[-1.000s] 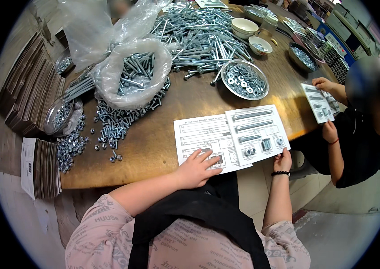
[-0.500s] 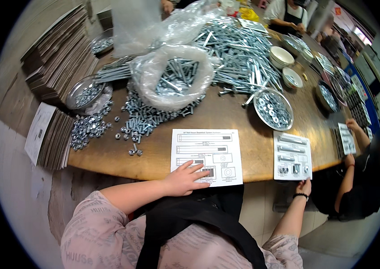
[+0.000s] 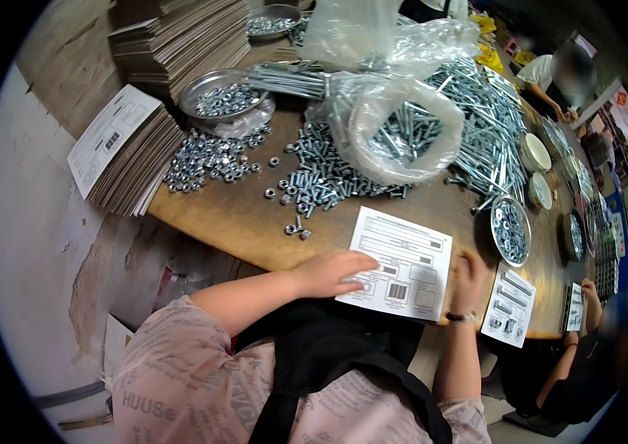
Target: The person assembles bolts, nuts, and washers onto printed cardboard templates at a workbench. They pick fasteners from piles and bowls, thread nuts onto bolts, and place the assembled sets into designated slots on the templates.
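A white printed card [image 3: 421,255] with outlined bolt shapes lies at the front edge of the table. My left hand [image 3: 332,274] rests on its left side, thumb and fingers apart and lying over the card. Just past the card's right edge is my right hand [image 3: 469,283], wearing a dark bracelet; its fingers are smeared by motion. To the right of that hand lies a second card [image 3: 508,305] with bolts and small hardware fixed on it. Loose bolts [image 3: 328,174] and nuts [image 3: 214,159] are heaped beyond my left hand.
A tall stack of cards [image 3: 132,152] stands at the left, near a metal bowl of nuts [image 3: 221,96]. An open plastic bag of bolts [image 3: 406,133] sits mid-table before a large bolt pile. A bowl of washers [image 3: 510,231] is at right. Co-workers sit beyond.
My right hand has left the filled card and come to the printed card's right side. My left hand has slid toward its left edge. The view has turned left.
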A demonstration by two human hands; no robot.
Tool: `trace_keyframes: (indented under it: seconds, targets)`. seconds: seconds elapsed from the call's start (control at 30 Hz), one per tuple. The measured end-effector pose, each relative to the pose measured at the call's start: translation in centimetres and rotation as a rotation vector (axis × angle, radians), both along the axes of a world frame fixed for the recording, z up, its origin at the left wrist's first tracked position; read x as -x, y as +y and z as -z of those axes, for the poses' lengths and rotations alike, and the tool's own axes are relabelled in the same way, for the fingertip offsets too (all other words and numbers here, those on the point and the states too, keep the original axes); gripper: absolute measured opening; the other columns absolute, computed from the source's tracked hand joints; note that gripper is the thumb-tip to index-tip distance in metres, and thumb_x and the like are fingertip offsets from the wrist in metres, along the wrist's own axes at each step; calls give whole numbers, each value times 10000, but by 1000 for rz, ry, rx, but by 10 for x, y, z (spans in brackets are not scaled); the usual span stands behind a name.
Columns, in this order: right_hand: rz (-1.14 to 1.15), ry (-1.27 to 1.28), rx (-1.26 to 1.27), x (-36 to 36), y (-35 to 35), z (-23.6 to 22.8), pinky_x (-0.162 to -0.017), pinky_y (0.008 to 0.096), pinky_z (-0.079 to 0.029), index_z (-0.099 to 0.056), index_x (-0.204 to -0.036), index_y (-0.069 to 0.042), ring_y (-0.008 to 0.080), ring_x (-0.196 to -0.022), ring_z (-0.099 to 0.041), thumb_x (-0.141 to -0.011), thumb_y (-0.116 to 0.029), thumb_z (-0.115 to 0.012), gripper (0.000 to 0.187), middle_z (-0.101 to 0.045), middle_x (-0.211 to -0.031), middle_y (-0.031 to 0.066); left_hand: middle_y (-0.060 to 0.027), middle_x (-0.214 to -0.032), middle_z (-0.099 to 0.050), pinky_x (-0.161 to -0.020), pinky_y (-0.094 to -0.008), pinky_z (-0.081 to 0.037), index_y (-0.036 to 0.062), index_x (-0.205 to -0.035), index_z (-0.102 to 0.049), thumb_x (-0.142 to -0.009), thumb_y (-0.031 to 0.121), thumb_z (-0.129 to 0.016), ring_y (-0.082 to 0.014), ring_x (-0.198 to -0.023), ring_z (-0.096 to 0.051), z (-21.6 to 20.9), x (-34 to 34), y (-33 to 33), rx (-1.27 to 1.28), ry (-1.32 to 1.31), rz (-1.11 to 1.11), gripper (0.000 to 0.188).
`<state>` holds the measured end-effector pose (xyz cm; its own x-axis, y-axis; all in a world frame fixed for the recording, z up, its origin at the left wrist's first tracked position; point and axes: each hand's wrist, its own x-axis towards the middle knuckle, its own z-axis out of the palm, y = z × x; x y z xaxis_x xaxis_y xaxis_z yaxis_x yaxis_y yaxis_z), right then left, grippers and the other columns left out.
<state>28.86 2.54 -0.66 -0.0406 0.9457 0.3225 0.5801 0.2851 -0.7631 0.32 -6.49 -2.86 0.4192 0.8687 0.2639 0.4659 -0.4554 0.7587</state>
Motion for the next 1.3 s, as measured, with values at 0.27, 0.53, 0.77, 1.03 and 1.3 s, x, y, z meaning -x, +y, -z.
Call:
trace_keyframes:
  seconds: [0.27, 0.53, 0.77, 1.03, 1.3]
  targets:
    - [-893, -453, -40, 214, -26, 8, -683, 381, -482, -582, -1027, -133, 286, -816, -570, -766, -171, -617, 266, -556, -899, 101, -115, -1028, -560, -806, -357, -459, 40, -1101, -557, -751, 58, -599, -275, -914, -564, 1, 120, -18, -53, 51, -668, 353]
    - [-792, -452, -121, 209, -31, 18, -651, 367, -481, -589, -873, -93, 288, -754, -569, -734, -159, -646, 164, -576, -871, 86, -86, -999, -564, -797, -365, -452, 74, -965, -610, -735, 65, -594, -274, -939, -544, 28, 130, 15, -125, 246, -530, 231]
    - [-610, -510, 1, 216, -47, 22, -699, 380, -465, -592, -899, -105, 296, -812, -552, -710, -167, -660, 210, -545, -856, 97, -92, -1012, -548, -819, -364, -445, 68, -1039, -591, -729, 49, -592, -282, -945, -539, 24, 140, 13, -26, 140, -343, 312]
    - [-323, -335, 159, 130, -53, -6, -598, 321, -463, -602, -885, -64, 223, -669, -549, -687, -121, -685, 221, -545, -768, 88, -83, -931, -599, -782, -346, -455, 92, -936, -651, -760, 50, -518, -266, -901, -564, 9, 148, 9, -88, 299, -287, 225]
    - [-408, -502, 225, 81, -74, 7, -653, 356, -468, -628, -867, -145, 254, -754, -560, -668, -190, -710, 220, -548, -792, 58, -75, -884, -567, -694, -351, -461, 77, -903, -625, -675, 109, -682, -269, -809, -567, -17, 81, -13, -5, 87, -325, 237]
